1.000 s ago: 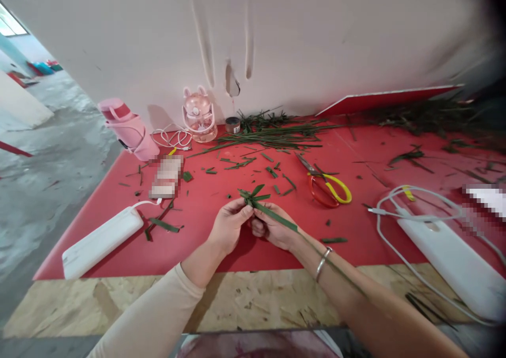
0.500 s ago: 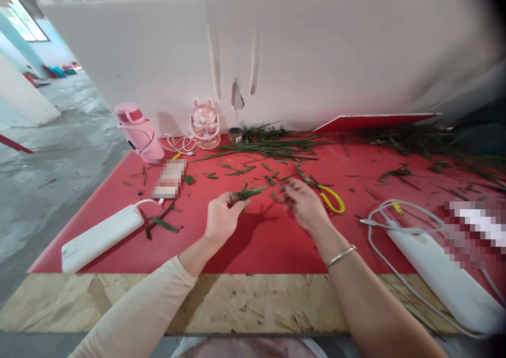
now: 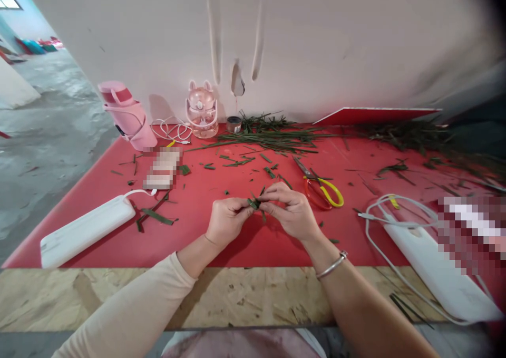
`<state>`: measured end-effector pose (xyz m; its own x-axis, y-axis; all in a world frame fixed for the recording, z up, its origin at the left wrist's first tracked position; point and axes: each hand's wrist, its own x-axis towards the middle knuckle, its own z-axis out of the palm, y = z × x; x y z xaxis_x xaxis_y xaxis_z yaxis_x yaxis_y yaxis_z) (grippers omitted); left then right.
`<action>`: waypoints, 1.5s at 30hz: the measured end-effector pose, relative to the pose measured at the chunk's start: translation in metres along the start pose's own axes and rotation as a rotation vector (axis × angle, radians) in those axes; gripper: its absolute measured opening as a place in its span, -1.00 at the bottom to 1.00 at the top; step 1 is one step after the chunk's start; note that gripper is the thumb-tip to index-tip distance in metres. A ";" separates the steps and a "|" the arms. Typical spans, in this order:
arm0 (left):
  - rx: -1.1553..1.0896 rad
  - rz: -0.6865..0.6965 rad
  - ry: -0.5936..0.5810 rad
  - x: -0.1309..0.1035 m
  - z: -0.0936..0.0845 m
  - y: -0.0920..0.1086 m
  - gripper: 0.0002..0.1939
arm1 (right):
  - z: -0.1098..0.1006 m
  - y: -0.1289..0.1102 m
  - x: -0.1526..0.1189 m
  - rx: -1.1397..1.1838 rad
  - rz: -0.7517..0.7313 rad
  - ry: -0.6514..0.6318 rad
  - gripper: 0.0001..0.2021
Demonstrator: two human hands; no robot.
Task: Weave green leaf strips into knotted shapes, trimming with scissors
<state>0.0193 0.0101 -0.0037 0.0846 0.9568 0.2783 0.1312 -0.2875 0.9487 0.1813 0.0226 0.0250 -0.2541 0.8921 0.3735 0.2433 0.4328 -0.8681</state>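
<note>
Between both hands, above the red tabletop (image 3: 237, 247), is a small knotted piece of green leaf strips (image 3: 254, 204). My left hand (image 3: 227, 221) pinches it from the left between thumb and fingers. From the right, my right hand (image 3: 290, 207) closes thumb and fingertips on its other side. Fingertips hide part of the piece, so its exact shape cannot be made out. To the right of my right hand lie scissors (image 3: 330, 192) with yellow handles, blades pointing away. Several cut leaf scraps (image 3: 237, 162) are scattered beyond the hands.
A bundle of long green leaves (image 3: 276, 139) lies at the back beside a small tin (image 3: 234, 124). A clear bottle (image 3: 202, 113) and a pink flask (image 3: 128, 118) stand back left. White power banks (image 3: 89, 231) with cables lie on both sides. A white panel (image 3: 316, 47) rises behind.
My right hand has come leftward and closed on the leaf piece, which my left hand was holding alone. The view has tipped slightly downward.
</note>
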 end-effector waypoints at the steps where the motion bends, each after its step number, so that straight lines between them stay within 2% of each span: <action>1: -0.013 -0.017 -0.004 0.000 0.000 0.001 -0.88 | 0.000 0.002 0.000 -0.014 -0.014 -0.008 -0.89; 6: -0.145 -0.115 0.001 -0.001 0.003 0.005 -0.89 | 0.000 0.004 -0.003 -0.094 -0.049 0.009 -0.83; 11: -0.234 -0.184 0.012 -0.001 0.004 0.003 -0.89 | -0.002 -0.004 -0.006 -0.183 -0.109 0.147 -0.82; 13: -0.247 -0.208 -0.014 -0.002 0.005 0.001 -0.90 | -0.003 -0.005 -0.005 -0.228 -0.137 0.123 -0.85; 17: -0.342 -0.250 -0.052 -0.004 0.008 -0.001 -0.86 | -0.003 -0.002 -0.002 -0.219 -0.150 -0.008 -0.81; 20: -0.325 -0.221 -0.039 -0.008 0.008 0.003 -0.86 | 0.001 0.003 -0.003 -0.099 -0.092 -0.053 -0.78; 25: -0.073 -0.034 -0.025 -0.009 -0.001 0.010 -0.90 | 0.011 0.003 -0.007 0.159 0.021 -0.130 -0.83; 28: -0.064 -0.027 0.009 -0.005 -0.003 0.008 -0.89 | 0.011 0.000 -0.008 0.133 0.002 -0.148 -0.78; 30: -0.115 -0.099 0.081 -0.002 -0.002 0.006 -0.88 | 0.008 -0.004 -0.008 0.063 -0.048 -0.027 -0.68; 33: -0.113 -0.174 0.170 0.001 0.002 0.003 -0.88 | 0.004 -0.008 -0.011 -0.049 -0.143 0.338 -0.70; 34: -0.101 -0.178 0.180 0.000 0.002 0.003 -0.88 | 0.004 -0.008 -0.012 -0.087 -0.157 0.411 -0.74; 35: -0.095 -0.178 0.183 0.000 0.003 0.003 -0.88 | 0.006 -0.007 -0.014 -0.118 -0.152 0.423 -0.75; 36: -0.096 -0.178 0.180 -0.001 0.003 0.003 -0.88 | 0.008 -0.006 -0.015 -0.131 -0.128 0.372 -0.73; 38: -0.107 -0.186 0.169 -0.002 0.004 0.005 -0.88 | 0.014 -0.003 -0.016 -0.094 -0.037 0.191 -0.63; 40: -0.132 -0.208 0.154 -0.001 0.004 0.006 -0.89 | 0.019 0.000 -0.015 -0.006 0.065 0.096 -0.65; 43: -0.216 -0.279 0.113 0.002 0.002 0.008 -0.90 | 0.021 0.004 -0.013 0.074 0.148 0.122 -0.71; 45: -0.302 -0.334 0.083 0.004 0.001 0.008 -0.88 | 0.019 0.004 -0.012 0.032 0.137 0.137 -0.74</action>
<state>0.0215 0.0119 0.0046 0.0058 0.9987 -0.0513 -0.1569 0.0516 0.9863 0.1672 0.0112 0.0104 -0.0900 0.9527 0.2901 0.2361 0.3034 -0.9231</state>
